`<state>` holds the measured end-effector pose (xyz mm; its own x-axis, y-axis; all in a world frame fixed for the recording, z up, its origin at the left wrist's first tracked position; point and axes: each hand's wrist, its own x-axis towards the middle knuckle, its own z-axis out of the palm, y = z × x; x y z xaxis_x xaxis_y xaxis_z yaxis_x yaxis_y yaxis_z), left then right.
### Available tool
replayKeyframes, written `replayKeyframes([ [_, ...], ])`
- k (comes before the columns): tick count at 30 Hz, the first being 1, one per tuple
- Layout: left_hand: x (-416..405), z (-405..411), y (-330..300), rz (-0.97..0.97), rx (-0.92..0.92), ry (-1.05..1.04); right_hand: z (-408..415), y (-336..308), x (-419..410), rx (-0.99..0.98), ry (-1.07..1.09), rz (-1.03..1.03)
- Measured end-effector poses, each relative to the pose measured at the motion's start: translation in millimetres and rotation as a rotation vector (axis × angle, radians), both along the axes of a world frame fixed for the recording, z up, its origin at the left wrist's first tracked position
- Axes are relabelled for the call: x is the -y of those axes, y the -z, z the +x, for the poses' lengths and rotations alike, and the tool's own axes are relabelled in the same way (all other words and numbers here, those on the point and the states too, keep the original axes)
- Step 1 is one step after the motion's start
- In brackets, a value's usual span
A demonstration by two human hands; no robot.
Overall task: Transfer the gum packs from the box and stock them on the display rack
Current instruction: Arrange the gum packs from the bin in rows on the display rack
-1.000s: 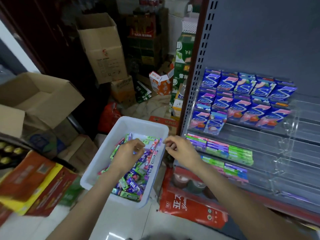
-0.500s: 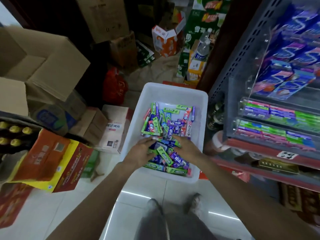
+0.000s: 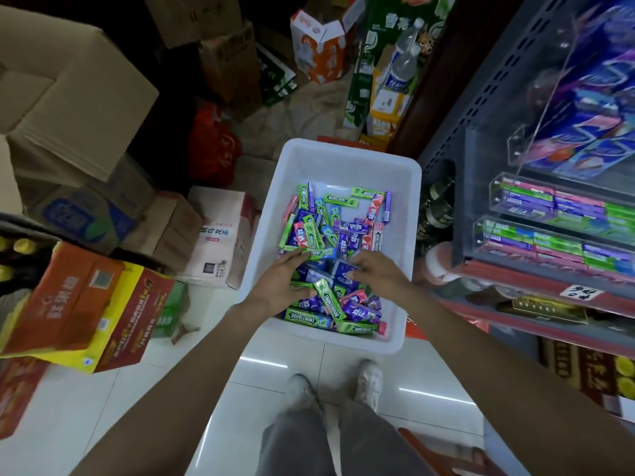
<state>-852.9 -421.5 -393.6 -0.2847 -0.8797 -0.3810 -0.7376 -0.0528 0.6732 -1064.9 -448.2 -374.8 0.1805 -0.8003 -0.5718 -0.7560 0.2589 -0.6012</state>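
Head view: both hands are seen down in the white box (image 3: 338, 159), amid the loose gum packs (image 3: 338, 231). Left hand (image 3: 280, 286) lies spread over packs w/ fingers fairly straight; right hand (image 3: 372, 273) has fingers bent over a blue pack, grasp can't be told. Display rack (image 3: 549, 235) at right is partly stocked, rows already filled; many packs are left in box, so task judged approx midway. Tiled floor, cardboard cartons (image 3: 68, 97) stacked left & far
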Motion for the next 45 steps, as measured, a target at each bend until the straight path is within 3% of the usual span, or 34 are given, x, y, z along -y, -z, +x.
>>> replayKeyframes([
  [6, 6.0, 0.1, -0.4, -0.013, -0.065, -0.088, -21.7, -9.3, 8.6, 0.185, 0.307, -0.195],
  [10, 14.9, -5.9, -2.0, -0.007, -0.086, -0.173, -29.0, -8.9, 14.1, 0.247, 0.450, -0.191],
  [16, 36.4, -10.8, 10.8, 0.009, 0.214, -0.050, -26.1, -13.7, 14.7, 0.314, 0.502, -0.136],
  [19, 41.0, -12.2, 12.6, 0.036, 0.243, -0.019, -26.6, -10.5, 14.0, 0.308, 0.486, -0.123],
  [31, 47.3, -10.5, 9.5, 0.110, -0.012, -0.156, -16.6, -10.5, 13.2, 0.332, 0.494, -0.074],
  [35, 42.6, -10.6, 10.3, 0.081, -0.180, -0.279, -14.3, -10.0, 13.9, 0.350, 0.515, -0.074],
  [40, 37.9, -10.7, 14.6, -0.227, 0.086, -0.115, -12.5, -11.0, 13.5, 0.371, 0.542, -0.085],
  [45, 43.1, -11.0, 13.1, -0.048, 0.154, -0.047, -8.6, -11.4, 13.4, 0.373, 0.550, -0.073],
])
